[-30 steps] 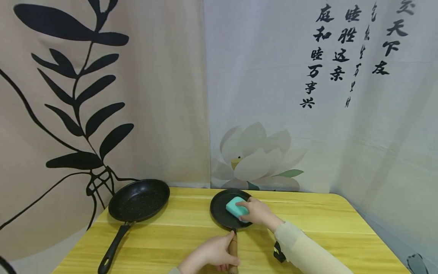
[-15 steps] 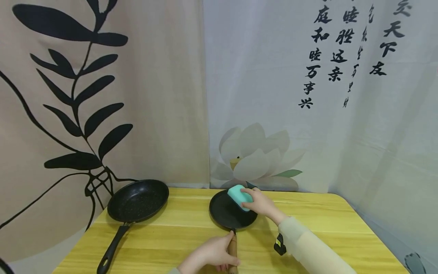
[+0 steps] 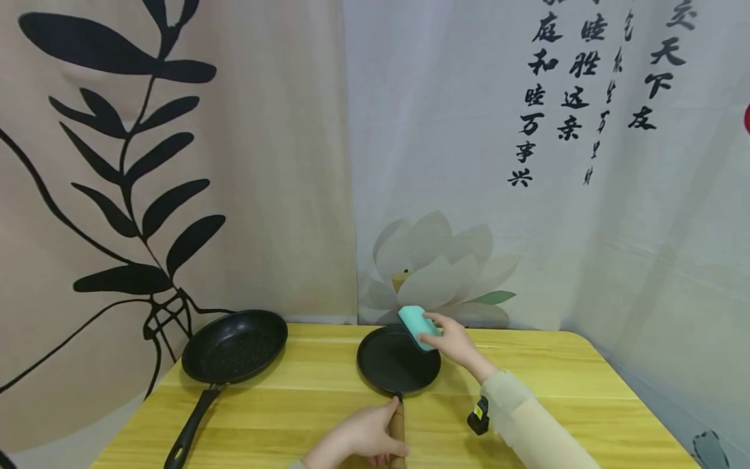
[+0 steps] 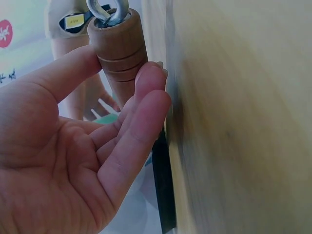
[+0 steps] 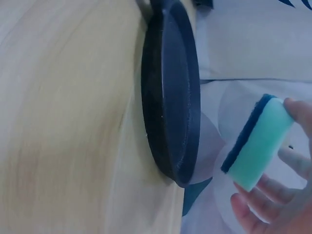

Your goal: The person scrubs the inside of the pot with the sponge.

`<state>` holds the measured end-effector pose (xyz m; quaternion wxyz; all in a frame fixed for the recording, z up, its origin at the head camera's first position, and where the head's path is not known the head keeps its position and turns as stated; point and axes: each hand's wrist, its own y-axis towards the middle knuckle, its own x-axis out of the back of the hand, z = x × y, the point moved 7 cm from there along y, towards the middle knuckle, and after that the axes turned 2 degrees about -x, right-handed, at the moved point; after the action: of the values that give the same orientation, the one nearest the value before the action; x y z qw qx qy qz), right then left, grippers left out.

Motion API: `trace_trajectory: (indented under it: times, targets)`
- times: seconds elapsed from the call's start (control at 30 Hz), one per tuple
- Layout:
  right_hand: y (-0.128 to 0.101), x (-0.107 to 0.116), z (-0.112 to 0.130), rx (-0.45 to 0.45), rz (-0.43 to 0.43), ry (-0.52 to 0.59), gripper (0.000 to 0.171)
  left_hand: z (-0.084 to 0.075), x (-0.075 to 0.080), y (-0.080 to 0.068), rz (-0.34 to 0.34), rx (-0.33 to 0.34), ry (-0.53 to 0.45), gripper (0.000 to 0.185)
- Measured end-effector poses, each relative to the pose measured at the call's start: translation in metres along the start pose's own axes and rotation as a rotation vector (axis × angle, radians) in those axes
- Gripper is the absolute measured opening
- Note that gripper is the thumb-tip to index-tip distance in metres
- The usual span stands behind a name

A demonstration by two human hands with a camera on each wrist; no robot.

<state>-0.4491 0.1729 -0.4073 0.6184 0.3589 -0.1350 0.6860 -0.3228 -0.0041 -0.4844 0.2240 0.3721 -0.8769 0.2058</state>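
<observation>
A small black pan (image 3: pixel 398 360) with a wooden handle (image 3: pixel 398 426) sits mid-table. My left hand (image 3: pixel 366 440) grips that wooden handle (image 4: pixel 118 53), thumb and fingers around it near its metal eye ring (image 4: pixel 107 10). My right hand (image 3: pixel 454 342) holds a teal sponge (image 3: pixel 418 327) with a dark blue scrub side (image 5: pixel 243 136), lifted just above the pan's far right rim (image 5: pixel 183 112) and tilted. The sponge (image 5: pixel 258 144) is clear of the pan surface.
A larger black frying pan (image 3: pixel 234 345) with a black handle (image 3: pixel 187 426) lies at the left of the yellow wooden table (image 3: pixel 556 378). Printed fabric backdrops hang close behind and to the right of the table.
My right hand has lifted the sponge off the pan's inside and carried it up and back toward the far right rim. The left hand has stayed on the handle.
</observation>
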Motion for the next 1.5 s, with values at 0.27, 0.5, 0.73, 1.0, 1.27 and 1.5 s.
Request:
trace_trajectory:
  times: [0.27,0.5,0.73,1.0,1.27,1.5]
  targets:
    - [-0.008,-0.004,-0.032,-0.199,-0.056,0.406,0.057,-0.021,0.003,-0.014,-0.062,0.012,-0.038,0.084]
    - [-0.023,-0.015,-0.051,-0.316,-0.073,0.772,0.068,0.0,0.001,0.0,-0.004,-0.002,-0.012,0.096]
    - [-0.028,-0.025,-0.062,-0.323,-0.07,0.968,0.072,0.0,0.001,-0.003,-0.008,0.004,-0.028,0.095]
    - [-0.028,-0.027,-0.068,-0.301,-0.058,1.026,0.074,-0.019,0.003,-0.014,-0.041,0.012,-0.021,0.086]
    - [-0.029,-0.021,-0.069,-0.317,-0.052,1.009,0.068,0.05,-0.018,0.043,0.004,-0.017,-0.009,0.108]
    - [-0.032,-0.011,-0.076,-0.318,-0.035,1.008,0.07,0.059,-0.031,0.067,0.005,-0.041,-0.016,0.112]
